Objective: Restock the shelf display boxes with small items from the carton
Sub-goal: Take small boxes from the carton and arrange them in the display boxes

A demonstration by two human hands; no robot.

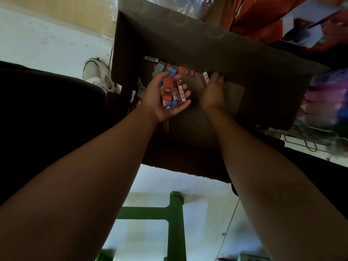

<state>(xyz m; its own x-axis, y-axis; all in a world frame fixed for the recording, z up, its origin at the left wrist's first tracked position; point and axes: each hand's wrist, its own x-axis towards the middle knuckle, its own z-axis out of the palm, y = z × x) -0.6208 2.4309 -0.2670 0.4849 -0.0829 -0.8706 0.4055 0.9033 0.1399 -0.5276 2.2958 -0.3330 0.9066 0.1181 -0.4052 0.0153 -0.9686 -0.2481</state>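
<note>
Both my arms reach down into a deep brown carton (pixel 197 44). My left hand (pixel 158 102) is palm up and cupped, holding a bunch of small packets (pixel 170 91) in orange, blue and white. My right hand (pixel 213 91) is lower in the carton, back towards me, its fingers curled on a white and red packet (pixel 206 77) by the carton wall. More loose packets (pixel 163 66) lie on the carton floor beyond my left hand.
A white shoe (pixel 98 74) stands on the pale floor left of the carton. Red and white packaging (pixel 293 23) is stacked at the upper right, wrapped pink goods (pixel 327 98) and a wire rack (pixel 301 142) at the right. A green frame (pixel 175 223) is below.
</note>
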